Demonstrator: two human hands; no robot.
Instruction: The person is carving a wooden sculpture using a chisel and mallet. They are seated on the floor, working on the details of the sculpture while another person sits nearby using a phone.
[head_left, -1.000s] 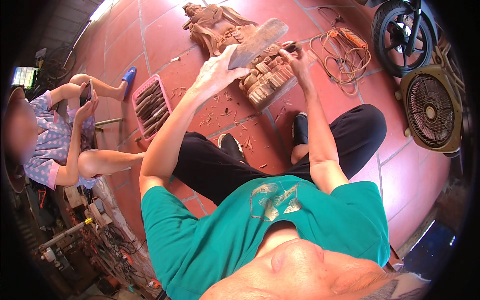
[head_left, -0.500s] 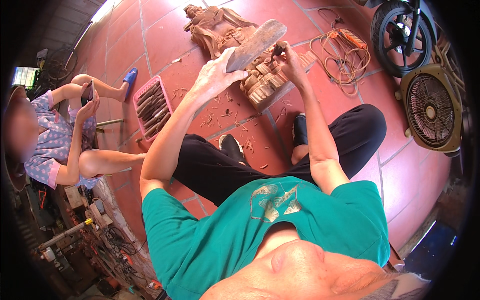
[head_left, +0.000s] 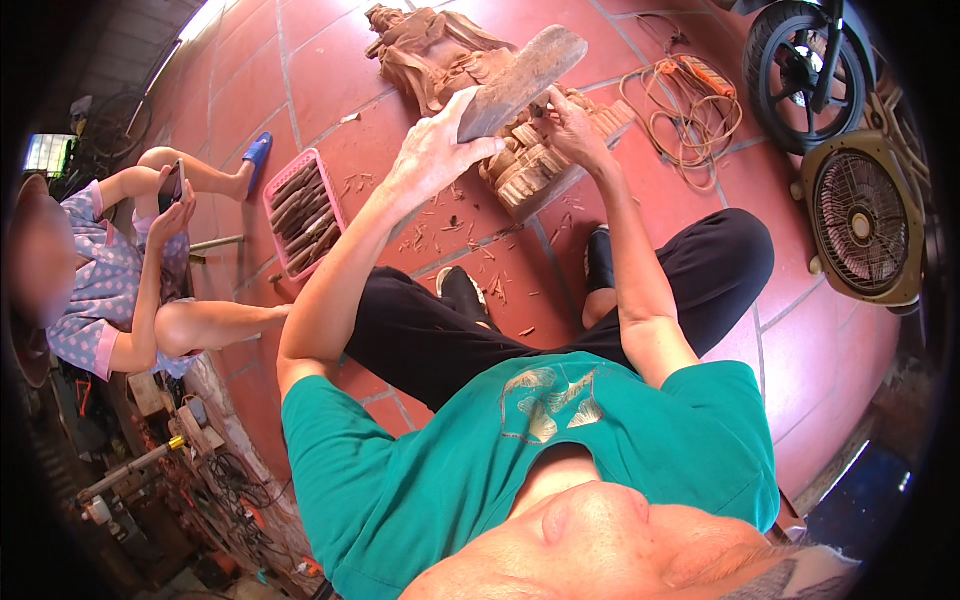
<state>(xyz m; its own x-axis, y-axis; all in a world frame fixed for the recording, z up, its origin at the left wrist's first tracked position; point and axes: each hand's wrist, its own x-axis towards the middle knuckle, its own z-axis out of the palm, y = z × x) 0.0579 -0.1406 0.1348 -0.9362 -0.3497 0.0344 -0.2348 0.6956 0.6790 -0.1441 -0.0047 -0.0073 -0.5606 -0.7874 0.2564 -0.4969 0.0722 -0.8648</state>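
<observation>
My left hand (head_left: 430, 155) is closed round the near end of a flat wooden mallet (head_left: 528, 78), a long, worn paddle-like piece tilted up to the right. Fingers of my right hand (head_left: 575, 130) are wrapped round a dark, slim chisel, mostly hidden by the hand and the mallet. Below both hands lies a carved wooden statue (head_left: 425, 55) on its back, robed figure away from me. Its stepped, scalloped base (head_left: 535, 178) is nearest to me, under my right hand.
A pink basket (head_left: 335, 190) full of chisels stands at left. Beyond it sits a person (head_left: 120, 250) with a phone. Wood chips (head_left: 490, 275) litter the tiles between my feet. At right are an orange power strip with coiled cord (head_left: 690, 110), a box fan (head_left: 865, 220) and a motorbike wheel (head_left: 803, 75).
The mallet has shifted slightly to the right and up with my left hand. My right hand has turned and dropped a little, so the chisel's dark end shows less.
</observation>
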